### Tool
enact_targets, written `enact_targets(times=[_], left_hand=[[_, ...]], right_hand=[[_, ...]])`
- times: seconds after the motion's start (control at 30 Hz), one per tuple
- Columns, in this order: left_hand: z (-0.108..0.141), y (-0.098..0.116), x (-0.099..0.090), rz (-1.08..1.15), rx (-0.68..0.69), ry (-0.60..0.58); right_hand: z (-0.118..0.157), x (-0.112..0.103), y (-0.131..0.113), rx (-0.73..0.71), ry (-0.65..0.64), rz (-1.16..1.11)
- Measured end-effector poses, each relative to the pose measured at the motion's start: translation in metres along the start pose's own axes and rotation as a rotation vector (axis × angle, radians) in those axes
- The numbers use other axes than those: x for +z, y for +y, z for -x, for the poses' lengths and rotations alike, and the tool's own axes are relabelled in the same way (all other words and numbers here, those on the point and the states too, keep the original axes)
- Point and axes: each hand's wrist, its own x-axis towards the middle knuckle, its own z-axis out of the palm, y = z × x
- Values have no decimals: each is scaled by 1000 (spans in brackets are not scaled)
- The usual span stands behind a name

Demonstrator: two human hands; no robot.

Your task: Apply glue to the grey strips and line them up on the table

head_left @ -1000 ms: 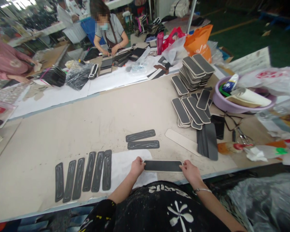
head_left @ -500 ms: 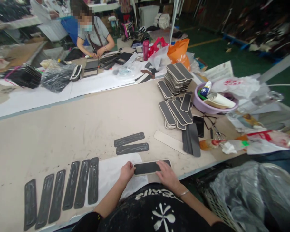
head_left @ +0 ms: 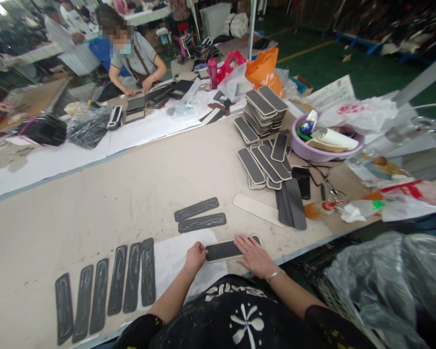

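At the far left, across the worktop (head_left: pixel 94 208), had a bundle of black pieces (head_left: pixel 47 130), just beside a dark plastic-wrapped pack (head_left: pixel 89 127). Nearer, had six dark grey strips (head_left: pixel 100 294) lying side by side, with a shiny layer on their tops. To the right, had a white sheet (head_left: pixel 174 252) spread flat. With the left hand (head_left: pixel 196 257), pinched the left end of the pale-edged dark panel (head_left: pixel 221 249) between thumb and fingers. Beyond it, had two more grey strips (head_left: pixel 202 222) close together. Had the panel crosswise in front of the body. With the right hand (head_left: pixel 256 257), covered its right part, the fingers stretched out and slightly apart. Further right, had a pale strip (head_left: pixel 256 209) reaching to a stack of grey pieces (head_left: pixel 292 206), and behind, piles of pale-edged pieces (head_left: pixel 259 103). At the right, had a purple basin (head_left: pixel 308 152) with mixed things inside.
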Motion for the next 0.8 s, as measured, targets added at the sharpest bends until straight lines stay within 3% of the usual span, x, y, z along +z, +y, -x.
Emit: enact_targets(times=[0.17,0.3,0.43,0.53,0.67,0.73,0.8], left_hand=[[-1,0,3,15,13,15],[6,-2,5,18,55,64],[30,-10,3,29,167,106],[46,-6,8,23,415,83],[47,26,31,-130,999,-14],[40,45,43,-228,1144,-48],[34,56,51,-295,1183,-38]], right_hand=[[28,-2,36,170,22,74],[30,4,38,196,28,88],[29,7,36,199,44,71],[29,5,35,194,46,66],[30,9,36,184,41,100],[30,12,37,174,44,126],[30,15,39,165,45,141]])
